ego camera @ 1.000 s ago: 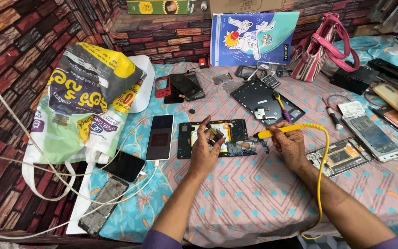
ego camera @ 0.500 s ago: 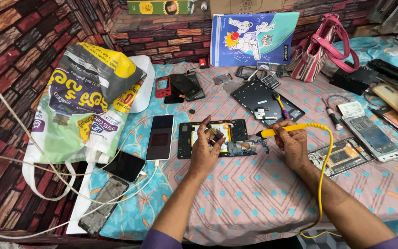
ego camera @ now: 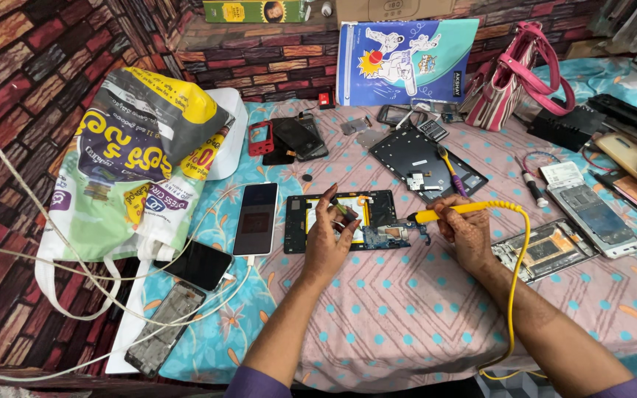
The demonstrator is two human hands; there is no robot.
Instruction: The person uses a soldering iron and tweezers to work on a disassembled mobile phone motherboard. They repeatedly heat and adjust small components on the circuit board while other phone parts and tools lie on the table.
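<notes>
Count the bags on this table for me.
2. A large printed plastic bag with white handles lies at the left edge, and a pink striped handbag stands at the back right by the blue poster. Others may sit out of view.

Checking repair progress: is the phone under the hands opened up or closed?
Opened: the phone lies with its back off, yellow battery and circuit board exposed.

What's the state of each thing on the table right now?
Left hand: over the opened phone, pinching a small part.
Right hand: gripping the yellow soldering iron, tip at the board.
Opened phone: back off, insides exposed.
White phone: flat, screen dark, cable plugged in.
Pink handbag: upright.
Printed plastic bag: slumped against the wall.
</notes>
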